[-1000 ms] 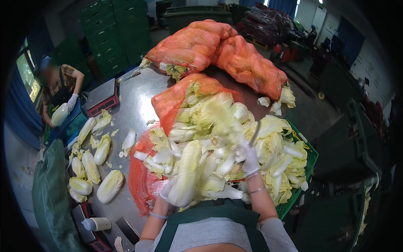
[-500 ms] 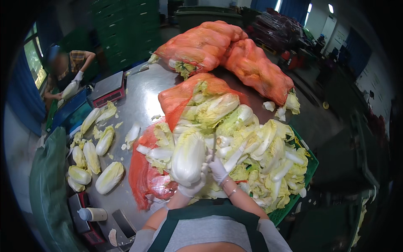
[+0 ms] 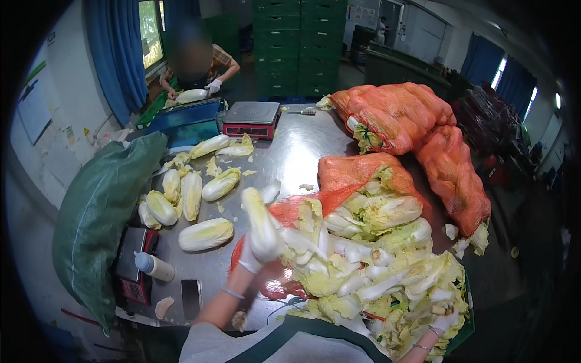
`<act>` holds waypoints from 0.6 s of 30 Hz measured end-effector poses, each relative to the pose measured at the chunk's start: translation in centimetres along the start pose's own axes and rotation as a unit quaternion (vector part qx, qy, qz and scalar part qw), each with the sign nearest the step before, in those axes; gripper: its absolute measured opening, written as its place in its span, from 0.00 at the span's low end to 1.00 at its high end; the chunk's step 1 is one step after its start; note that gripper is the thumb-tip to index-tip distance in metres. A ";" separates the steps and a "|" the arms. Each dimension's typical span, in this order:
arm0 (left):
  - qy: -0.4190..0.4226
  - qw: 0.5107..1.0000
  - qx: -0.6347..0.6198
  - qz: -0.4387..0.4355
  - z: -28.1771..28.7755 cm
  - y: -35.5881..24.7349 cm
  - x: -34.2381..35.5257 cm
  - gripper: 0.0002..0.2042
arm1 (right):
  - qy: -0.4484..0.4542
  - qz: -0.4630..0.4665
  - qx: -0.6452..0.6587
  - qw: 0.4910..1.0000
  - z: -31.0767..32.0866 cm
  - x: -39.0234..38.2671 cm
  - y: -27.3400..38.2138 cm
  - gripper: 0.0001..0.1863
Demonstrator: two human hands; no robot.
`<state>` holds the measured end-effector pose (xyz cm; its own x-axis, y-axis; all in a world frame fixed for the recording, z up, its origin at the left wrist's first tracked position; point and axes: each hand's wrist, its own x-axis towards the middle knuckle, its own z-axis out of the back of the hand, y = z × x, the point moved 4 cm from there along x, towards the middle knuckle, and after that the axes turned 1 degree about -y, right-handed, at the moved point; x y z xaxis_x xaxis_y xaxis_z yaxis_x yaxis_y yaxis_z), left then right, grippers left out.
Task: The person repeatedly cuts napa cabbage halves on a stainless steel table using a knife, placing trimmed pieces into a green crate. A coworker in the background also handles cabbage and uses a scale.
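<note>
Left of the open orange sack (image 3: 334,174), the left hand (image 3: 250,261) curls round the thick end of a cabbage (image 3: 262,227), its narrower end pointing away from the body, leaning left. Nearer and right of the sack, leaves (image 3: 417,279) partly hide the right hand (image 3: 446,321); its grip is unclear.

Pale napa cabbage (image 3: 262,225), elongated, steeply tilted, yellowish tip up, white base in the left hand (image 3: 250,260)

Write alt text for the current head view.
A person's gloved left hand holds a napa cabbage above a metal table; the gloved right hand is at piled leaf trimmings. Orange mesh sacks lie beyond; a co-worker is upper left.
</note>
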<state>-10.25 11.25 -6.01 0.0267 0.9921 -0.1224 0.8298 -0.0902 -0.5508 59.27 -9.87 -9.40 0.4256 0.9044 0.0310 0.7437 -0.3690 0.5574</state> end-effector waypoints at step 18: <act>-0.014 0.963 0.263 0.056 -0.8 -2.2 8.4 0.24 | -0.110 -0.114 -0.429 0.889 -17.2 9.3 -23.0 0.14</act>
<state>-11.47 19.88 -5.19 0.0794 0.9715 -0.2235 0.4256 -0.2358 -0.8737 37.25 10.77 -7.67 0.4744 0.8363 -0.2749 0.1961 0.2040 0.9591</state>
